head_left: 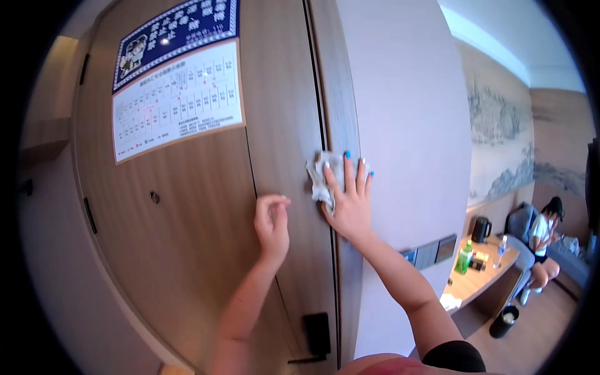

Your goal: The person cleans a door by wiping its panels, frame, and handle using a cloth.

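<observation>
My right hand [352, 203] presses a crumpled greyish-white cloth [320, 187] against the wooden door frame [340, 100], fingers spread over it. Part of the cloth sticks out to the left, across the dark gap beside the door. My left hand [272, 228] is raised in front of the wooden door [187, 250], its fingers loosely curled with nothing visible in them. Below, a black door lock with a handle [317, 334] is fixed to the door.
A blue and white notice [178, 87] hangs above a peephole [154, 197]. Wall switches [428, 252] sit to the right. Beyond are a desk [490, 275] with a green bottle [464, 257] and kettle [481, 230], a bin [504, 322], and a seated person [542, 244].
</observation>
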{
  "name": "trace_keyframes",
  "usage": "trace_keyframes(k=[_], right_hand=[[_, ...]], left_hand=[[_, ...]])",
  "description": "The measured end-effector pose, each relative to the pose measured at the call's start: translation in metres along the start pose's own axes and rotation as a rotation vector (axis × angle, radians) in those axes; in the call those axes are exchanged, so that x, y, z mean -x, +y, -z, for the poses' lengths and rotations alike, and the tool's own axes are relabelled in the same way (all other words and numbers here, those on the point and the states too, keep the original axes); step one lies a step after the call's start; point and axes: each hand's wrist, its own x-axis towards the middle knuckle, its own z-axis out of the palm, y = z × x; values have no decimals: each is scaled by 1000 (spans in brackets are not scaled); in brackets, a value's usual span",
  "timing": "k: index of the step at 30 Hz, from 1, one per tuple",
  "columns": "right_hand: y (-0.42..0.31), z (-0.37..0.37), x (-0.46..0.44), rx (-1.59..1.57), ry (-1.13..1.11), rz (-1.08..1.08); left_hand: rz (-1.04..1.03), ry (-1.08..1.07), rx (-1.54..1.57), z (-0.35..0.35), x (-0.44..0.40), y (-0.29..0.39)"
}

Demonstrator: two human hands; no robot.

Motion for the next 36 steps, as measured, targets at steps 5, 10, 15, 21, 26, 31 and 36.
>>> trace_keyframes(k=[5,10,15,21,26,31,36], right_hand=[[15,-6,-163,122,244,44],[39,-5,-286,183,289,28],[46,7,-390,173,266,-54],[67,8,-502,66,328,-36],[73,6,-456,232,153,167],[62,-3,-348,334,244,299],[41,-31,-138,177,228,246]], left_hand=[[-479,-154,-330,-43,-164,13],[-766,-128,-765,-76,-256,14],[-833,-17,-1140,-86,-298,-7],[-785,-77,-1154,-84,-297,-4],[-838,23,-1135,-91,-299,-14],[-813,-12,-985,-91,-283,-6],[-781,-211,-907,-52,-196,-28]])
